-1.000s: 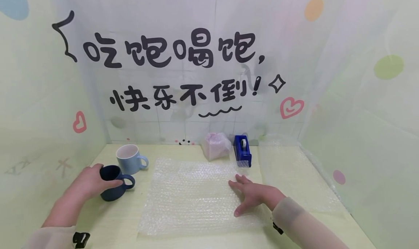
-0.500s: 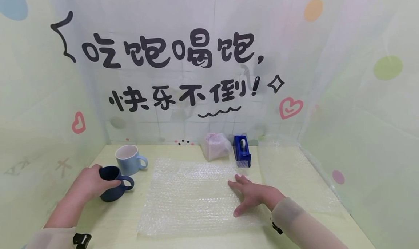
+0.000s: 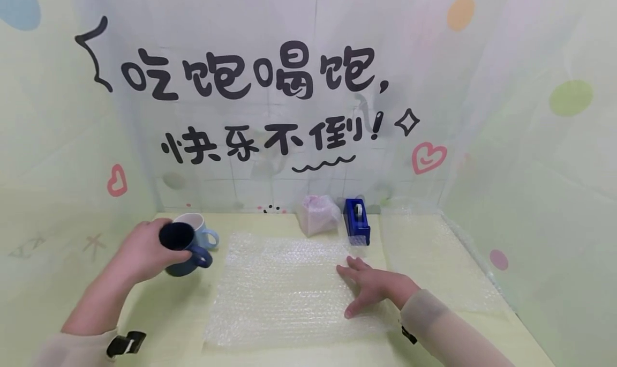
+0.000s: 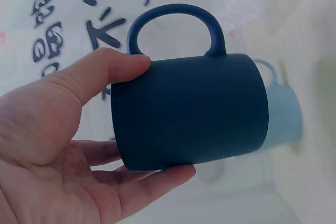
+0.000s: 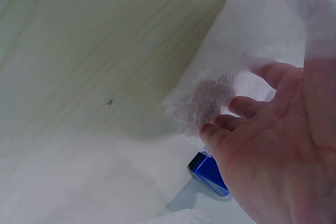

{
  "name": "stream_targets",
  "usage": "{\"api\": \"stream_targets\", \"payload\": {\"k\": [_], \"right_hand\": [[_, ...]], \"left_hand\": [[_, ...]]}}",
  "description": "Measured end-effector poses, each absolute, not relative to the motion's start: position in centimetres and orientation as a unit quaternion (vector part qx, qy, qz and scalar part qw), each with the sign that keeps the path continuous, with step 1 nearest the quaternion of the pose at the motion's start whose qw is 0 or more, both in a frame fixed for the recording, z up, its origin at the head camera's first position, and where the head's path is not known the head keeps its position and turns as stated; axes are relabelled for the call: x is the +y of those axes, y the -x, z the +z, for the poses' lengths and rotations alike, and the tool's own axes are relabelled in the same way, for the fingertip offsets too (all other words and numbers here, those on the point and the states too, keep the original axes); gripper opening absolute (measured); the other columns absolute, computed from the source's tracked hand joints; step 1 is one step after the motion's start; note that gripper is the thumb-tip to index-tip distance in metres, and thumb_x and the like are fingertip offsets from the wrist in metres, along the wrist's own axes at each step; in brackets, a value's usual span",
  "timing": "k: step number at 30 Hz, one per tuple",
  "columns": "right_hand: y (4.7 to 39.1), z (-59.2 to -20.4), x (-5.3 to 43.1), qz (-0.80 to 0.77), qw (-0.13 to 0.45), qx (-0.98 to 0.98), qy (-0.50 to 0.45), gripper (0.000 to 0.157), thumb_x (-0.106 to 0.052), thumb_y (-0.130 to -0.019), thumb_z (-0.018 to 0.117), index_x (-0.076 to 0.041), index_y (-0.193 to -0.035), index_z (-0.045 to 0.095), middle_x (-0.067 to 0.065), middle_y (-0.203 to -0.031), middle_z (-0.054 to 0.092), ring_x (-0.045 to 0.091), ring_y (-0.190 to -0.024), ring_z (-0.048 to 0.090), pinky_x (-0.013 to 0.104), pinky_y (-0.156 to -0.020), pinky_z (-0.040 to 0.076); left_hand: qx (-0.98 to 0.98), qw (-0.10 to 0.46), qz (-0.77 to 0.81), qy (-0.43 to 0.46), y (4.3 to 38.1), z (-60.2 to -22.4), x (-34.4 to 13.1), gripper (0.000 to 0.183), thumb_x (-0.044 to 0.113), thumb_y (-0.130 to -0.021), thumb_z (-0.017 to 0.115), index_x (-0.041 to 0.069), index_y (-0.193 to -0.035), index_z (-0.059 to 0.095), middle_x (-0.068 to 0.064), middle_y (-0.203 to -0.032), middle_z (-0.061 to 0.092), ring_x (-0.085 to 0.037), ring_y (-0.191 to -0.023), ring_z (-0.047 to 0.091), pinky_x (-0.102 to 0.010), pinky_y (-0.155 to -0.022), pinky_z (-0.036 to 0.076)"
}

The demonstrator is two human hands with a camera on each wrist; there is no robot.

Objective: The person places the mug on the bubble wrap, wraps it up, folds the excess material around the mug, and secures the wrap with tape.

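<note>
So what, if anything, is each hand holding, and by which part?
The left hand holds the dark blue mug by its body, not the handle; the right hand, spread over bubble wrap, grips nothing.

A pale, printed nook around a light wood-toned tabletop (image 3: pixel 166 329)
Behind the tabletop's back edge rises a whitish back wall (image 3: pixel 270 21) with bold black Chinese lettering (image 3: pixel 294 61); a greenish left wall (image 3: pixel 48 131) and right wall (image 3: pixel 549 174) flank the side edges, the right one bearing a green dot (image 3: pixel 571 98) and a purple dot (image 3: pixel 498 260). Light is soft.
</note>
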State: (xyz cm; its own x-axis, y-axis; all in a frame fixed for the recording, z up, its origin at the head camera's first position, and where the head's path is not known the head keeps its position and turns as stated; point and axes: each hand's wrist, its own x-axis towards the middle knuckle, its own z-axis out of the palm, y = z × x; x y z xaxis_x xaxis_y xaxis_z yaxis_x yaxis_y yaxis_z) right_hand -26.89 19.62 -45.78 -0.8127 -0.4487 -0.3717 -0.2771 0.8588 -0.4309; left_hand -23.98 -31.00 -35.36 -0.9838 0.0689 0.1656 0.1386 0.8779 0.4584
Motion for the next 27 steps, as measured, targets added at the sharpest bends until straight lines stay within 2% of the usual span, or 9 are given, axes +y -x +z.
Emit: {"api": "stream_targets", "payload": {"k": [4,7,11,15,21,27], "right_hand": [[27.0,-45.8,19.7,-0.18,0.238,0.935,0.191,0.118,-0.047,-0.08,0.097,-0.023,-0.175,0.031,0.016,-0.186,0.007,0.042,-0.172,0.003,0.075,-0.132,0.018],[27.0,-45.9,19.8,-0.181,0.239,0.935,0.189,0.118,-0.048,-0.08,0.097,-0.024,-0.175,0.031,0.015,-0.186,0.007,0.042,-0.173,0.003,0.075,-0.132,0.018],[27.1,-45.8,19.8,-0.183,0.239,0.935,0.189,0.118,-0.048,-0.08,0.097,-0.024,-0.175,0.031,0.014,-0.186,0.007,0.042,-0.173,0.003,0.075,-0.132,0.018],[27.1,-45.7,19.8,-0.186,0.239,0.934,0.189,0.117,-0.047,-0.08,0.097,-0.024,-0.175,0.031,0.014,-0.186,0.007,0.042,-0.173,0.003,0.075,-0.132,0.018],[27.1,-45.8,19.8,-0.188,0.241,0.934,0.183,0.117,-0.048,-0.08,0.097,-0.025,-0.174,0.032,0.013,-0.186,0.008,0.041,-0.173,0.003,0.076,-0.132,0.018],[27.3,-46.0,19.9,-0.182,0.242,0.936,0.181,0.117,-0.051,-0.079,0.096,-0.028,-0.174,0.032,0.011,-0.186,0.008,0.04,-0.173,0.004,0.077,-0.131,0.021]], "left_hand": [[-0.959,0.071,-0.261,0.089,24.2,-33.7,-27.1,0.092,0.026,-0.08,0.096,-0.02,-0.145,0.05,-0.042,-0.133,0.063,-0.053,-0.115,0.063,-0.066,-0.097,0.054],[-0.951,0.06,-0.278,0.121,24.6,-33.0,-23.7,0.086,0.021,-0.075,0.098,-0.018,-0.139,0.056,-0.037,-0.128,0.067,-0.048,-0.112,0.066,-0.066,-0.099,0.055],[-0.939,0.033,-0.298,0.166,25.6,-32.9,-19.3,0.069,0.016,-0.07,0.099,-0.009,-0.125,0.065,-0.022,-0.115,0.073,-0.037,-0.104,0.068,-0.059,-0.097,0.057],[-0.932,-0.01,-0.315,0.181,26.8,-33.7,-15.6,0.074,0.014,-0.071,0.098,-0.005,-0.133,0.064,-0.019,-0.119,0.074,-0.034,-0.109,0.069,-0.056,-0.102,0.057],[-0.915,-0.052,-0.353,0.186,28.3,-36.6,-11.6,0.068,0.007,-0.07,0.098,-0.001,-0.13,0.068,-0.017,-0.121,0.072,-0.034,-0.113,0.067,-0.055,-0.107,0.055],[-0.91,-0.072,-0.371,0.173,28.7,-38.9,-9.4,0.082,0.001,-0.068,0.098,0.0,-0.143,0.065,-0.018,-0.126,0.066,-0.034,-0.116,0.065,-0.054,-0.111,0.054]]}}
